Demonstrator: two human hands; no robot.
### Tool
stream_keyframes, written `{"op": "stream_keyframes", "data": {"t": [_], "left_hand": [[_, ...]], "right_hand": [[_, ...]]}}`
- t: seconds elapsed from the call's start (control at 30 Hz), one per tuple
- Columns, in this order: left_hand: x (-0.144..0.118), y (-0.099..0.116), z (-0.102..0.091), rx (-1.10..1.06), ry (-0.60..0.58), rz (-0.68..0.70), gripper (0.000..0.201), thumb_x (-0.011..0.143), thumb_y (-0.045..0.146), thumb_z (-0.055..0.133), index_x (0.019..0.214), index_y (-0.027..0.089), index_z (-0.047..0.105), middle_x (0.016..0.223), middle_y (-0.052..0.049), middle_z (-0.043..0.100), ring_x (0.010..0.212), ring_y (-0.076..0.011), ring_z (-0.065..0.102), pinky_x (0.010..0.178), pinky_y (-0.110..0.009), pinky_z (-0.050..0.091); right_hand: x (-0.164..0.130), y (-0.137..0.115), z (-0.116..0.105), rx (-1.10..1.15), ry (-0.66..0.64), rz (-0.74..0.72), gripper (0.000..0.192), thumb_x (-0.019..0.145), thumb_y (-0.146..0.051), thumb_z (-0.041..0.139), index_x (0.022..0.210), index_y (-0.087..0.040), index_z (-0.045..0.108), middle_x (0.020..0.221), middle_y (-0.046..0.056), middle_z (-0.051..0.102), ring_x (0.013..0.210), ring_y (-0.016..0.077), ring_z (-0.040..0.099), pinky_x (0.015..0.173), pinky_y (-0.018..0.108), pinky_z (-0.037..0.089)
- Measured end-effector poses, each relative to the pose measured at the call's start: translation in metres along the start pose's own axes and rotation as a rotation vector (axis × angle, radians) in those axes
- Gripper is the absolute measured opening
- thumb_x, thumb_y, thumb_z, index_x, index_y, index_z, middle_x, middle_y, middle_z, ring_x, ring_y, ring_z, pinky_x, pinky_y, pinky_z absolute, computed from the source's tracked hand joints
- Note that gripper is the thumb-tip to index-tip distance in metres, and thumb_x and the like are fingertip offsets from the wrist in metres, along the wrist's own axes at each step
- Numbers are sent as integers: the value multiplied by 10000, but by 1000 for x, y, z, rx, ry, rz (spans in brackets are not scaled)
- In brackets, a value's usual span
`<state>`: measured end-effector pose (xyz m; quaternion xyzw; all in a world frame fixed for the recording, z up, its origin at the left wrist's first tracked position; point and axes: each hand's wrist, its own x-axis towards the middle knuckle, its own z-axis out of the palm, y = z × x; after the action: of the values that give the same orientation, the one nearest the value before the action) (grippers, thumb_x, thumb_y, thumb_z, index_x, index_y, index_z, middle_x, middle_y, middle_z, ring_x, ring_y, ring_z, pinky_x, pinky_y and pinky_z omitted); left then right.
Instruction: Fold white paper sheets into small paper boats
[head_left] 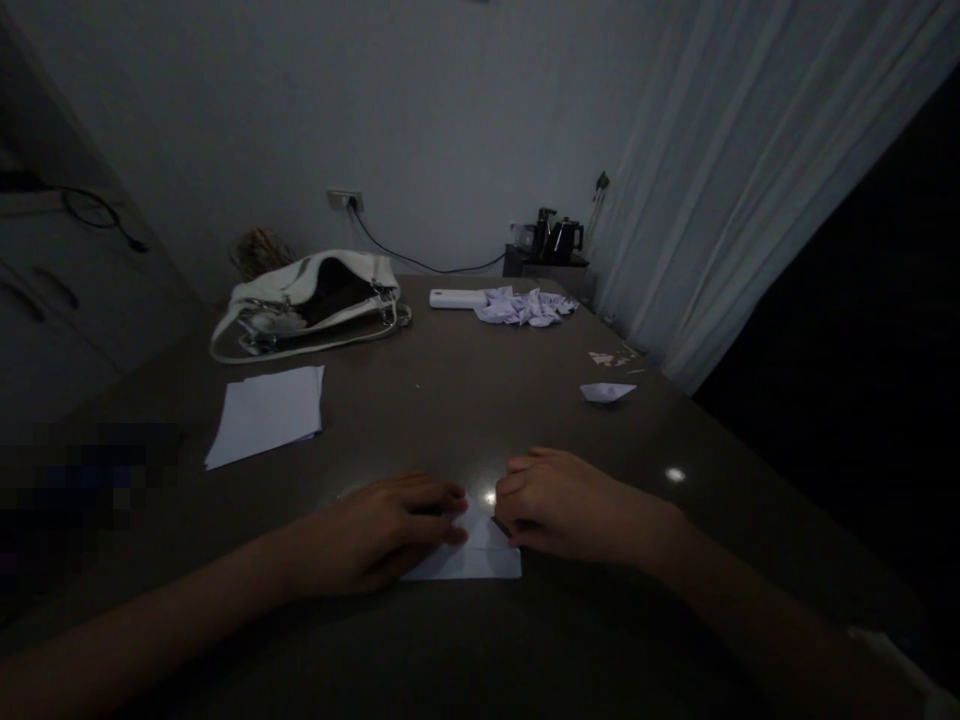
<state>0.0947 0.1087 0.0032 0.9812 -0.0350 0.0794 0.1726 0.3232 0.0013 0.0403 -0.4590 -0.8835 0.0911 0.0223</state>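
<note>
A folded sheet of white paper lies on the table in front of me, its straight lower edge towards me and its upper part narrowing between my hands. My left hand rests over its left side, fingers stretched to the right and pressing on it, thumb apart. At the paper's right slanted edge, my right hand is closed, its fingers curled and their tips at the fold. Part of the paper is hidden beneath my left hand. A folded paper boat sits apart, beyond my right hand.
Loose white sheets lie at the left. Behind them is a white handbag. A heap of folded papers adjoins a white, long object at the back. Small scraps lie near the right edge, beside a curtain.
</note>
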Motion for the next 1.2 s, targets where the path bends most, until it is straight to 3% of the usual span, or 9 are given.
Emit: {"op": "stream_keyframes", "data": {"t": [0.17,0.27,0.37,0.5,0.77,0.9,1.03,1.2], "left_hand": [[0,1,-1,-15,14,8,357,876,102,483,1182,228,615,1239,-122,600,1132,-257,569,915,-366,491],[2,1,-3,-7,-8,12,361,879,103,468,1189,222,610,1248,-125,588,1128,-261,564,920,-382,486],[2,2,-3,-7,-26,7,377,874,91,462,1200,218,601,1244,-127,579,1103,-257,569,912,-383,488],[2,2,-2,-32,-6,1,376,864,82,479,1187,228,605,1230,-117,583,1088,-252,572,896,-372,496],[2,2,-2,-13,26,7,363,877,95,463,1176,236,613,1236,-117,594,1096,-259,583,892,-364,499],[3,3,-2,0,17,12,345,880,101,461,1165,226,611,1238,-123,592,1107,-263,578,894,-374,496],[3,2,-1,20,-12,6,340,889,101,430,1167,214,590,1246,-125,578,1122,-258,560,913,-379,484],[3,0,0,64,-45,25,413,887,106,410,1269,209,529,1239,-139,567,1118,-279,545,933,-419,467]], "right_hand": [[-4,5,-4,121,-6,-42,42,811,-157,643,790,-194,649,834,7,667,837,163,573,728,283,380],[4,10,5,142,132,-40,54,859,-169,595,884,-182,642,837,17,660,818,155,558,728,271,382],[14,10,18,94,241,10,65,886,-210,580,864,-171,627,825,27,646,805,161,532,714,276,373],[18,8,24,97,182,4,79,854,-239,643,881,-172,610,880,26,639,836,167,509,723,278,367],[2,11,7,129,33,-5,170,764,-309,743,833,-197,635,892,20,608,897,189,504,735,288,366],[2,16,7,207,33,-43,180,780,-327,728,827,-181,635,853,10,616,862,163,530,741,270,381],[11,21,19,295,153,-33,93,891,-244,595,909,-158,626,863,24,644,841,140,557,745,251,400],[24,21,39,214,329,20,51,859,-160,601,896,-156,636,866,31,656,840,146,569,796,271,384]]}}
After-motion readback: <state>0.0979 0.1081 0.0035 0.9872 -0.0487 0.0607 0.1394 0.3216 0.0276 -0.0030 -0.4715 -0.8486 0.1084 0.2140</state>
